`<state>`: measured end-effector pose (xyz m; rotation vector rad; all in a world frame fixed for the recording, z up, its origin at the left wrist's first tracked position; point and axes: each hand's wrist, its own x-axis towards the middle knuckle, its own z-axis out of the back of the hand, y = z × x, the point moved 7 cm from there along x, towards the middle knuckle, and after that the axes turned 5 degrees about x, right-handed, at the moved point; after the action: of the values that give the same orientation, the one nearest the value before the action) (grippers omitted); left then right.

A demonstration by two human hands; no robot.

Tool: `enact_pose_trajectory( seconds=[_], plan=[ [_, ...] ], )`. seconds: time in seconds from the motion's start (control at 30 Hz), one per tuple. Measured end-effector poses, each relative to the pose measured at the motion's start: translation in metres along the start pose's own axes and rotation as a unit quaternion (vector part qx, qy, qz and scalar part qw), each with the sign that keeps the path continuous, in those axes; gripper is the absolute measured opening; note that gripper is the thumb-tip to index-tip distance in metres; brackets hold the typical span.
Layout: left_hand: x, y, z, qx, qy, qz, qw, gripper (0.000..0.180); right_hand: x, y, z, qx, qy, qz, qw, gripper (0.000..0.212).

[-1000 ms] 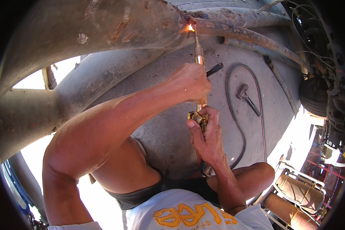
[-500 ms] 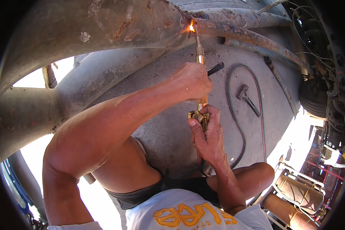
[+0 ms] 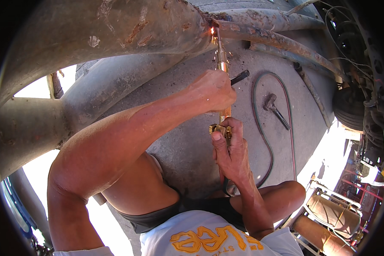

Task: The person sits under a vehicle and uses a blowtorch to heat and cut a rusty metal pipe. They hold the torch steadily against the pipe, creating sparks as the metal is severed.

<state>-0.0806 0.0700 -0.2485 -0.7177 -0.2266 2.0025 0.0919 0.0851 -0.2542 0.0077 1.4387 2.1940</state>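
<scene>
A brass cutting torch (image 3: 221, 57) runs away from me, its tip at the joint between a thick, rust-patched pipe (image 3: 128, 30) and a thinner rusty pipe (image 3: 269, 36). A small orange glow (image 3: 212, 30) burns at the tip, and sparks scatter below it. My left hand (image 3: 217, 90) is wrapped round the torch's body. Nearer to me, my right hand (image 3: 232, 149) is closed on the torch's rear end, thumb and fingers by the brass valve knobs (image 3: 219, 129). A short black tube (image 3: 240, 77) sticks out beside my left hand; whether that hand touches it I cannot tell.
On the concrete floor to the right lie a looped hose (image 3: 254, 96), a hammer (image 3: 275, 110) and a narrow pipe (image 3: 311, 94). A tyre (image 3: 350, 109) stands at the far right. Gas cylinders (image 3: 333, 213) lie at lower right. Another large pipe (image 3: 102, 83) slants below the thick one.
The bright flame at the tip has shrunk to a smaller orange-red glow, and more sparks fly below it. Both hands keep their grip almost unmoved.
</scene>
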Motion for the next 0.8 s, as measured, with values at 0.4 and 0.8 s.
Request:
enact_pose_trajectory(
  seconds=[0.4, 0.8],
  plan=[
    [-0.0079, 0.0009, 0.0047, -0.110, -0.006, -0.047, 0.993, 0.042, -0.0018, 0.0003, 0.0006, 0.001, -0.001, -0.013, 1.000, 0.038],
    [-0.0021, 0.0039, -0.0025, -0.106, -0.001, -0.041, 0.994, 0.049, -0.0033, -0.0004, 0.0005, 0.027, -0.006, -0.028, 0.999, 0.038]
  ],
)
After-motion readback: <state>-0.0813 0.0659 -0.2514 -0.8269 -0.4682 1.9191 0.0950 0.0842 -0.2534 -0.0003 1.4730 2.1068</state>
